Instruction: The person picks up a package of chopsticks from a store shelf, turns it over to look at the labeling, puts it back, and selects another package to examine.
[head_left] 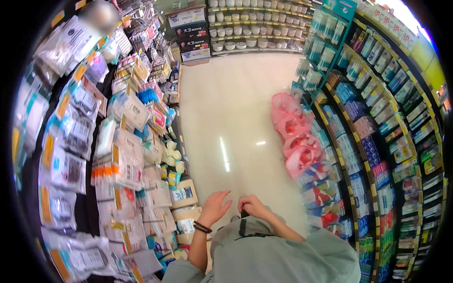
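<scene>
Here we are in the aisle, both my hands out in front of me, with pale floor (222, 118) beyond them at twelve o'clock. My left hand (214, 207) is spread, thumb and fingers apart, bare palm area turned toward my right, and nothing in it that I can see. A dark bracelet (202, 227) circles that wrist, at seven o'clock from the knuckles. Just beside it, my right hand (255, 206) has its fingers curled in, knuckles up, and the two hands stand apart with a narrow gap between.

And there's the small dark thing (244, 214), right at six o'clock of my right fingers, peeking out just under them! Pinched or only brushed? I can't tell; the curl hides it. From my left fingertips it sits at about five o'clock, clear of them. My grey-green shirt (283, 254) spreads just below it.

Out at ten o'clock from my left hand, the flat pack (184, 194) hangs near, untouched. Big bags (71, 170) line the shelf farther off at nine to ten. Over at one to two o'clock from my right hand, pink goods (302, 151) hang well apart from it. White bowls (240, 45) fill the far shelves at twelve.
</scene>
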The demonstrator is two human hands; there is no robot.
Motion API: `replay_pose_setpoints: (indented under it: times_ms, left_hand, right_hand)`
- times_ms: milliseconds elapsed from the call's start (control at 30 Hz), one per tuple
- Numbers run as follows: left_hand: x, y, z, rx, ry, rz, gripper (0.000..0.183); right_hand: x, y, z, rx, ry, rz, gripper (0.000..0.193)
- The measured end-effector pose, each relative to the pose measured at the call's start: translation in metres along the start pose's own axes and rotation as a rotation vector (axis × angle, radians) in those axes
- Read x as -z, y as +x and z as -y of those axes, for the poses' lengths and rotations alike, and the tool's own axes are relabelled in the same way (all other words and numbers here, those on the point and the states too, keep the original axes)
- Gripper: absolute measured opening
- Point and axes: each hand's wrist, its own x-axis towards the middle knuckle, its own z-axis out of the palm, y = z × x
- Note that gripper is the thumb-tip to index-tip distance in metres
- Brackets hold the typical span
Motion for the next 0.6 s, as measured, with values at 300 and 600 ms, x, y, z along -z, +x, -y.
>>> replay_pose_setpoints:
  times_ms: [300, 600]
  left_hand:
    - [0.032, 0.165, 0.069, 0.076, -0.053, 0.237, 0.029]
    - [0.132, 0.341, 0.139, 0.117, 0.048, 0.004, 0.03]
  right_hand:
    - [0.063, 0.201, -0.005, 0.038, 0.195, 0.044, 0.017]
    - [0.151, 0.416, 0.065, 0.05, 0.093, 0.095, 0.018]
